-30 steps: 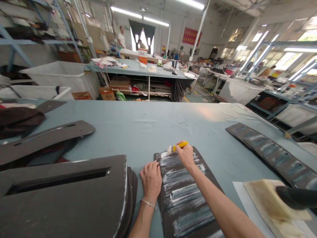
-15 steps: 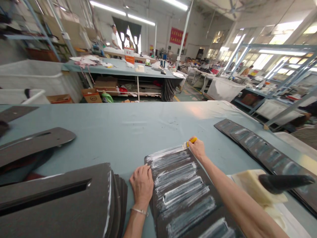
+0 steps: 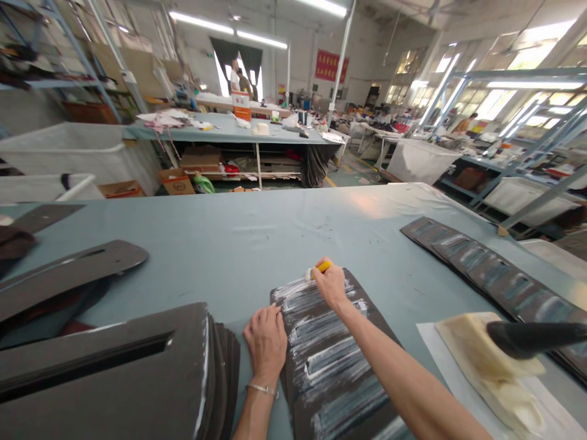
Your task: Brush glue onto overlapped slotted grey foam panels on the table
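A dark panel (image 3: 330,360) with slots lies on the grey-blue table (image 3: 275,232) in front of me, streaked with white glue. My right hand (image 3: 330,284) grips a yellow-handled brush (image 3: 318,269), its bristles on the panel's far edge. My left hand (image 3: 266,342) rests curled on the panel's left edge, fingers pressed down on it.
A stack of dark slotted boards (image 3: 114,373) sits at my near left, more dark pieces (image 3: 68,272) beyond. A row of glued panels (image 3: 486,275) lies at right. A glue-caked container (image 3: 495,366) stands near right. Other people work at distant tables.
My right hand swept the brush right along the panel's far edge, then back left toward its middle. The left hand stayed on the panel's left edge.
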The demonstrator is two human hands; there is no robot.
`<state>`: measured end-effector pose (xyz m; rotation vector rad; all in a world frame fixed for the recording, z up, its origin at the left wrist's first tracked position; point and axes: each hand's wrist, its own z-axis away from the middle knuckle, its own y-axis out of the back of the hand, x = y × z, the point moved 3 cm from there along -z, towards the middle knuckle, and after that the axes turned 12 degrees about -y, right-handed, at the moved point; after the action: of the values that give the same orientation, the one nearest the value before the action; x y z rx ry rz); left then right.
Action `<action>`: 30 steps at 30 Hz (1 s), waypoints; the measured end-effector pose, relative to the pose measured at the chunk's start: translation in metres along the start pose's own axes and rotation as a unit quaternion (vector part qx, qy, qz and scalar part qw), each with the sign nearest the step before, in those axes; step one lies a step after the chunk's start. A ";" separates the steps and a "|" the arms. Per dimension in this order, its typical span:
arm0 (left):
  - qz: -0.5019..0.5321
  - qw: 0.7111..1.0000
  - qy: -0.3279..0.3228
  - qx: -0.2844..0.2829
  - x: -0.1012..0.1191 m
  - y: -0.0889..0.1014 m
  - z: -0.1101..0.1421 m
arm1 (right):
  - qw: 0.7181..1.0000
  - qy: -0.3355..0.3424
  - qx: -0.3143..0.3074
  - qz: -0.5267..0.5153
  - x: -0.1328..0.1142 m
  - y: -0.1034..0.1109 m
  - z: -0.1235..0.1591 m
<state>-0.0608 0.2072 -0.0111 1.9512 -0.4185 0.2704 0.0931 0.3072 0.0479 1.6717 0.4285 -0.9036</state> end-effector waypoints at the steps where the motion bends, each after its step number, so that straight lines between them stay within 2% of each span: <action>1: -0.001 1.000 -0.002 0.002 0.000 0.000 0.000 | 1.000 0.020 -0.011 -0.001 -0.001 0.000 0.004; 3: -0.001 1.000 -0.007 0.006 -0.001 -0.001 0.000 | 0.995 0.064 -0.072 -0.004 -0.001 -0.003 0.012; 5: -0.001 1.000 -0.014 0.009 -0.002 -0.002 0.000 | 0.993 0.069 -0.100 0.007 0.011 0.002 0.008; 7: 0.000 1.000 -0.018 0.014 -0.002 -0.003 0.001 | 0.997 0.028 -0.060 0.033 0.033 0.026 -0.012; 9: 0.001 1.000 -0.019 0.018 -0.002 -0.003 0.001 | 0.997 -0.021 0.020 0.068 0.055 0.059 -0.039; 11: -0.001 1.000 -0.017 0.018 -0.001 -0.003 0.001 | 0.990 -0.045 0.093 0.093 0.065 0.082 -0.058; 12: -0.003 1.000 -0.017 0.016 -0.001 -0.003 0.000 | 0.989 -0.046 0.112 0.091 0.064 0.085 -0.060; 14: -0.008 1.000 -0.016 0.012 0.000 -0.003 0.000 | 0.995 -0.021 0.090 0.049 0.048 0.067 -0.050; 16: -0.012 1.000 -0.019 0.008 -0.001 -0.003 0.000 | 0.999 0.028 0.001 -0.018 0.024 0.029 -0.028; 18: -0.011 1.000 -0.024 0.007 -0.001 -0.004 0.001 | 0.992 0.060 -0.093 -0.061 0.005 -0.006 -0.010; 20: -0.006 1.000 -0.027 0.009 -0.002 -0.005 0.002 | 0.989 0.044 -0.123 -0.063 0.005 -0.015 -0.008; 22: 0.003 1.000 -0.024 0.011 -0.004 -0.006 0.002 | 0.997 -0.006 -0.070 -0.032 0.023 0.006 -0.021; 25: 0.037 0.999 -0.012 0.013 -0.007 -0.008 0.001 | 0.996 -0.056 0.065 0.039 0.054 0.062 -0.045; 26: 0.053 0.998 -0.003 0.019 -0.009 -0.008 0.001 | 0.993 -0.055 0.089 0.051 0.059 0.076 -0.046; 28: 0.087 0.995 0.017 0.042 -0.011 -0.005 0.003 | 0.996 -0.033 0.072 0.037 0.056 0.083 -0.035; 30: 0.105 0.992 0.024 0.059 -0.011 -0.001 0.008 | 1.000 0.002 -0.007 -0.015 0.041 0.068 -0.006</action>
<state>-0.0708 0.2018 -0.0190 2.0126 -0.5886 0.4868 0.1681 0.2852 0.0620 1.6597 0.4632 -0.9171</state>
